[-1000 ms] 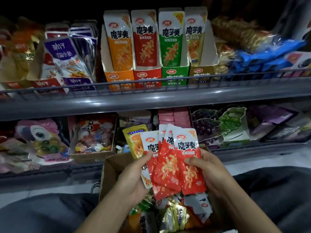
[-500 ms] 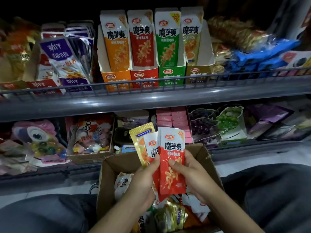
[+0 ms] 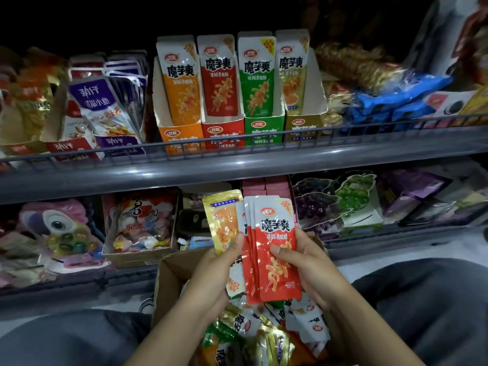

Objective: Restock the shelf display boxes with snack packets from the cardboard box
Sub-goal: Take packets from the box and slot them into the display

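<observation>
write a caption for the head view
Both hands hold red packets over the box.

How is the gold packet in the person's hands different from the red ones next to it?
The gold packet, pinched under the left hand's thumb, is a single pouch with a gold border, while the red packets are a squared-up stack with white tops and red bodies. The gold packet tilts left and sits highest; the red packets stand nearly upright against the right hand. Both are slim pouches of similar size, held above the cardboard box.
</observation>
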{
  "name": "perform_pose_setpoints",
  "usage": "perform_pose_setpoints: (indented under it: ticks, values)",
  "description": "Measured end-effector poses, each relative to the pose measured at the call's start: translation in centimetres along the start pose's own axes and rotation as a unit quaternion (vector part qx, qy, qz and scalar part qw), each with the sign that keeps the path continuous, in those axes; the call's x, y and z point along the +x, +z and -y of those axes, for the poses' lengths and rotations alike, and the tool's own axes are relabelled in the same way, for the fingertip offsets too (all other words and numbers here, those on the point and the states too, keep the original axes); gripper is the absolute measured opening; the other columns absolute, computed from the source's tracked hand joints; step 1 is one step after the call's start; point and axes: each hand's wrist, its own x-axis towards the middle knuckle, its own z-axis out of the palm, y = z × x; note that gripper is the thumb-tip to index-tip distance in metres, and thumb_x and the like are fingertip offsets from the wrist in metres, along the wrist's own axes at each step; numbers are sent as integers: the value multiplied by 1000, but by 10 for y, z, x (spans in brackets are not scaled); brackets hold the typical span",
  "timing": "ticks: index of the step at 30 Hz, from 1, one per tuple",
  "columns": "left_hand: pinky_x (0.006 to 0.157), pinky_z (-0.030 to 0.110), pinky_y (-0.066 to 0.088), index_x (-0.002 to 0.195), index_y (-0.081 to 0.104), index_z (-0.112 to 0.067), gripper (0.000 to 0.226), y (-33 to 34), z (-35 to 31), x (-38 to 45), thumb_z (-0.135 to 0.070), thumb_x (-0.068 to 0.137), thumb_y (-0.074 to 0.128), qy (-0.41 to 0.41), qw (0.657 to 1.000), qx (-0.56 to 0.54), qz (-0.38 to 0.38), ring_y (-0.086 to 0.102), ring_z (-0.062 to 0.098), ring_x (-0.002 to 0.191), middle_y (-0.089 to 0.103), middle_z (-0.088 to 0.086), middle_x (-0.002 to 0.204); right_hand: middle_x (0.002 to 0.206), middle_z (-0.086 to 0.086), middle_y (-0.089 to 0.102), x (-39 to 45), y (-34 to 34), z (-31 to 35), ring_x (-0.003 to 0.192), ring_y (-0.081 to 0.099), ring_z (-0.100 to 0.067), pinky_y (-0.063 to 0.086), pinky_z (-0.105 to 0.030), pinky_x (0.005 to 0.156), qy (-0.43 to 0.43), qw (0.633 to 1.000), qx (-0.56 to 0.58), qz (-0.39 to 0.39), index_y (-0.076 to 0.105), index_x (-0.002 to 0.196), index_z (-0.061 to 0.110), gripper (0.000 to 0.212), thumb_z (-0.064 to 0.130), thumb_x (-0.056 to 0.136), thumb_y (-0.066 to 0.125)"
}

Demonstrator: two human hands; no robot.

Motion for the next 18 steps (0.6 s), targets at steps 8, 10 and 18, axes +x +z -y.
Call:
perform_pose_setpoints:
  ticks: [8,10,18]
  values:
    - [89,55,51,111,65,-6,44,9,-10,5,-20,69,72,23,999,8,-21,70,34,90,74,15,98,112,-11,69,-2,1,11,101,67,-28,55,-41,84,-23,1000,-2,-5,47,126,16,56,11,75,69]
    - [81,51,55,111,64,-4,48,12,-14,5,-18,66,71,-8,1000,-14,1,70,34,88,72,19,100,115,-11,68,-1,2,15,104,66,-29,54,-44,87,-16,1000,-1,14,44,129,17,62,12,74,74]
    - [92,53,51,114,63,-6,59,29,-45,4,-23,60,80,28,997,-5,70,67,36,101,71,18,108,114,-14,66,0,-2,59,98,67,-25,56,-36,79,-71,997,19,-5,41,131,12,67,9,70,68]
